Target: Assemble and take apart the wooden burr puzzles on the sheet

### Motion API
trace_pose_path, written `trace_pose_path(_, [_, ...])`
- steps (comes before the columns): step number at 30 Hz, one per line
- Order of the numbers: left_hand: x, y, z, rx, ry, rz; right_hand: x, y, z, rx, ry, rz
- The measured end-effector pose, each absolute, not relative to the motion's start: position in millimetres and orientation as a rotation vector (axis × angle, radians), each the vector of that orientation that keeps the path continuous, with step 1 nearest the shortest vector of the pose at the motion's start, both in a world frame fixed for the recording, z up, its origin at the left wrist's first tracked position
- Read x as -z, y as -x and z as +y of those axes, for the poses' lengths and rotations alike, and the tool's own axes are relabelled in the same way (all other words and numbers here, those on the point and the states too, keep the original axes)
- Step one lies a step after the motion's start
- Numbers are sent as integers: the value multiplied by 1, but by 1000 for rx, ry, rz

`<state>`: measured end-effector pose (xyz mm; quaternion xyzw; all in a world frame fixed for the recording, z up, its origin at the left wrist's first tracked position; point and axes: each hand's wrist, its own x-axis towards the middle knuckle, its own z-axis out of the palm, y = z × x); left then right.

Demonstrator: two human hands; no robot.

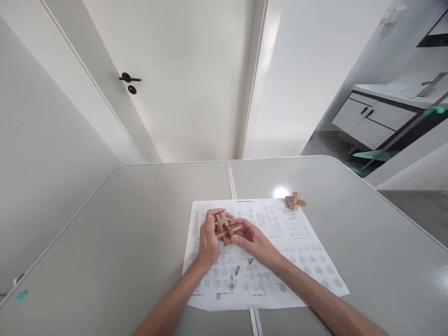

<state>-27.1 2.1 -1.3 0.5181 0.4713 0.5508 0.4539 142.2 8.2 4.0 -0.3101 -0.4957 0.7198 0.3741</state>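
Between my two hands, just above a printed sheet [290, 259], is a wooden burr puzzle [223, 221] made of crossed flat pieces, with a dark mark on its upright piece. My left hand [210, 238] wraps round its left side, fingers curled behind the top. On the right, my right hand [250, 237] pinches the puzzle with thumb and fingertips near the end of a crossing piece. Part of the puzzle is hidden by my fingers. A second wooden burr puzzle [295, 200], in a cross shape, rests at the sheet's upper right edge.
The grey table [140, 242] has a seam down its middle and a pale rim. Beyond its far edge stands a white door [189, 70] with a black handle [129, 78]. A white sink cabinet [374, 116] is at the far right.
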Motion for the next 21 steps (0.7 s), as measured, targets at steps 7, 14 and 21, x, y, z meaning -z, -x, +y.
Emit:
trace_pose_path(7, [-4,24,1,-1211,-1327,1115,4,-141,7,-1870,746,-1171])
trace_pose_path(14, [-2,27,2,-1255,-1459,1152,5,-140,6,-1792,817,-1185])
trace_pose_path(21, [4,29,3,-1372,-1522,1154,14,-137,4,-1777,774,-1194])
